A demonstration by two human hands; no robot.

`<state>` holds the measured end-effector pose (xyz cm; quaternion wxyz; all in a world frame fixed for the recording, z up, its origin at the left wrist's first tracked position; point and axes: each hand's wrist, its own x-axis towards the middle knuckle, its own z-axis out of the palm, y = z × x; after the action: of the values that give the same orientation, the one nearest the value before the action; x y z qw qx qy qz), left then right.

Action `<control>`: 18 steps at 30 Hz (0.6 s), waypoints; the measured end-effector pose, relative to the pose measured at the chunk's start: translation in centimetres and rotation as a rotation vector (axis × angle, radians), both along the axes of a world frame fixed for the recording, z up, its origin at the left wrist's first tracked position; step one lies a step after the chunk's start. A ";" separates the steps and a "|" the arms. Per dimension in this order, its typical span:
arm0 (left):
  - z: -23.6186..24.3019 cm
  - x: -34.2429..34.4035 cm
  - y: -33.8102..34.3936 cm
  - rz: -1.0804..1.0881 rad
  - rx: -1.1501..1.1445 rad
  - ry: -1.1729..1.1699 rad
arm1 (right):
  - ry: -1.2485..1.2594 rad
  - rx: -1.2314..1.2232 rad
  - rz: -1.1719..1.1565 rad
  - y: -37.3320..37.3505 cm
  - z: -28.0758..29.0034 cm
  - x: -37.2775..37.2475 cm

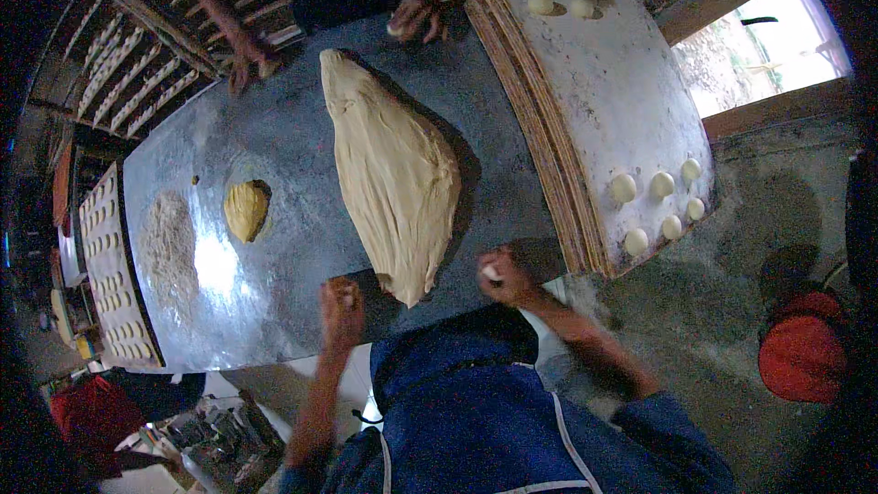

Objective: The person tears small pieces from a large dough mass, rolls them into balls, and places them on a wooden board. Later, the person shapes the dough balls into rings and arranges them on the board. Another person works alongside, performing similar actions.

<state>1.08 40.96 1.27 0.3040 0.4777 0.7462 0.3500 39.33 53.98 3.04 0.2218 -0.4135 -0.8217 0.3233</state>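
Observation:
A large elongated mass of pale dough (398, 183) lies on the dark worktable (494, 165), its narrow lower tip toward me. My left hand (342, 311) is left of that tip, fingers curled round something small that I cannot make out. Right of the tip, my right hand (503, 279) is closed on a small white piece of dough (491, 273). A yellow dough lump (245, 210) and a patch of flour (167, 256) lie on the table's left part.
A co-worker's hands (249, 64) (418, 18) are at the far edge. Stacked boards (594, 82) at right carry several dough balls (624, 187); another tray (114, 270) of dough pieces is at left. Slatted racks (137, 64) stand behind, a red object (800, 352) at lower right.

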 end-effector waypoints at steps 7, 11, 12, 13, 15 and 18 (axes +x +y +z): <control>-1.5 2.5 1.1 0.145 0.188 0.393 | 0.065 0.022 -0.193 0.8 2.4 -7.3; -1.0 -4.7 -1.4 -0.126 -0.058 0.480 | -0.053 0.010 -0.022 3.0 -1.8 1.1; -0.4 -4.6 0.4 -0.132 0.117 0.725 | -0.159 0.135 -0.120 6.1 1.2 -0.8; 0.6 -4.4 2.6 -0.094 0.296 0.980 | -0.063 0.146 -0.264 5.7 1.2 -3.2; 1.0 0.0 3.8 0.271 0.092 0.460 | 0.002 0.060 -0.341 2.8 0.9 -6.0; -0.7 0.2 -2.8 0.095 0.088 0.477 | -0.113 -0.027 -0.261 -0.6 1.0 -4.4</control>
<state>1.26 38.11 0.54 0.0817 0.5241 0.8025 0.2732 34.89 53.41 4.08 0.2099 -0.5372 -0.7678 0.2790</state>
